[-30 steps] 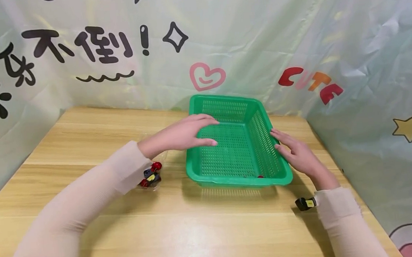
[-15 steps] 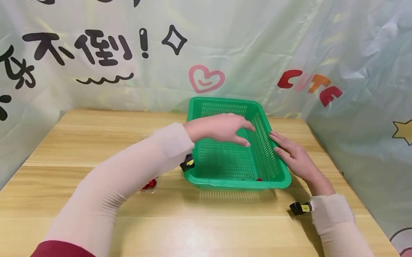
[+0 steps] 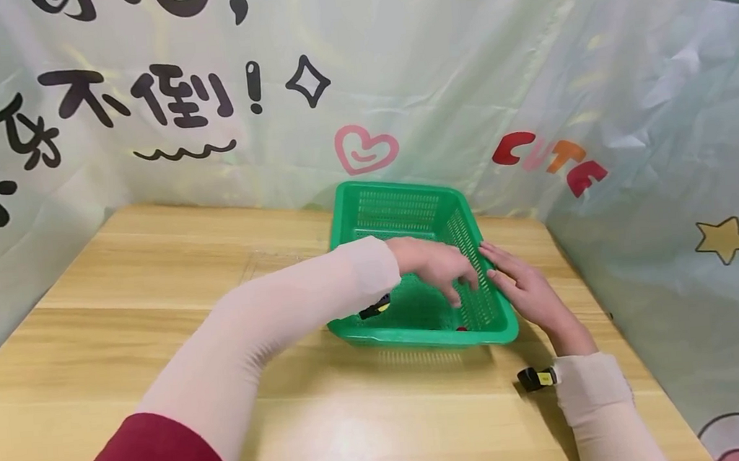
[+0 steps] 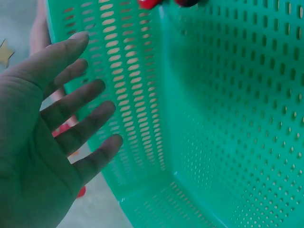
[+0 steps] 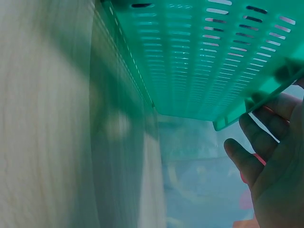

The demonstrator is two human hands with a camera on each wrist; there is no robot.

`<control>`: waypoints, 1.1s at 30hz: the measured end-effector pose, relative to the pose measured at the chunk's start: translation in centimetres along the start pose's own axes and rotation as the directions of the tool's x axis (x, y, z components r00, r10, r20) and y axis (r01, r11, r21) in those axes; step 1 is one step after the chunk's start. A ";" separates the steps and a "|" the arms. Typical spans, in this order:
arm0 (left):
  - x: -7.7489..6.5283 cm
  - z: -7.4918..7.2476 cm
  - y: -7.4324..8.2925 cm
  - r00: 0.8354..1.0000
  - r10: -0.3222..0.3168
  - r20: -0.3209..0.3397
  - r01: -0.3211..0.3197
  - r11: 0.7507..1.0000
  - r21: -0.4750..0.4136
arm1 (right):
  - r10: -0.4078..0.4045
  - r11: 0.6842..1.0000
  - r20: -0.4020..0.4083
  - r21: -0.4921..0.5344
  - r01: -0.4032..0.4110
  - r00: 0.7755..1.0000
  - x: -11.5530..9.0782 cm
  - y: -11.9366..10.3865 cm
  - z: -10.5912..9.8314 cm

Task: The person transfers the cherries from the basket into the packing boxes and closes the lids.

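A green plastic basket with slotted walls stands on the table. My left hand reaches over its inside, palm down and holding nothing. In the left wrist view that hand has its fingers apart and loosely bent near the slotted wall. Low at the basket's near right corner lies a small glossy red thing, like a cherry; a red piece and a dark one show at the left wrist view's top edge. My right hand rests its fairly straight fingers against the right rim.
A clear plastic sheet or tray lies left of the basket, partly hidden by my left sleeve. The wooden table is bounded behind and at the sides by a printed curtain. A small black camera sits at my right wrist.
My left hand has moved right and down, from the basket's left side into its near right part. The red things on the clear plastic are now hidden behind my sleeve. My right hand stays at the rim.
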State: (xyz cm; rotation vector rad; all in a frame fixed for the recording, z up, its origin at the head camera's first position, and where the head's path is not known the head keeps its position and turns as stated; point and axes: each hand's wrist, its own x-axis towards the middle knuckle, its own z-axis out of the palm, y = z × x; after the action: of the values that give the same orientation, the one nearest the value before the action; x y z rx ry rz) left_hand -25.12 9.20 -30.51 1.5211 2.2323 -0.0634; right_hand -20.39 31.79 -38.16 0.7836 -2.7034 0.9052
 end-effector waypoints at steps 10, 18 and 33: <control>2.3 2.8 1.1 0.983 0.059 0.172 -0.068 0.996 0.051 | -0.002 1.000 -0.004 -0.025 0.002 1.000 -0.2 -0.2 0.1; 2.6 3.9 1.5 0.970 0.029 0.242 -0.030 1.000 0.000 | 0.006 0.999 -0.001 -0.035 -0.006 1.000 -0.1 -0.3 0.1; 1.7 2.8 1.4 0.988 0.043 0.151 -0.052 0.997 0.056 | 0.009 1.000 -0.008 -0.013 -0.009 1.000 -0.2 -0.2 0.2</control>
State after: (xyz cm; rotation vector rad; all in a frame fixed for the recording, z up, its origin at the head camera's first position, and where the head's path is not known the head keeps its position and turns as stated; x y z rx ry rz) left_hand -23.47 10.45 -33.41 1.5464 2.0923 -0.2247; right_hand -20.14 31.61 -38.22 0.7644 -2.7053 0.8904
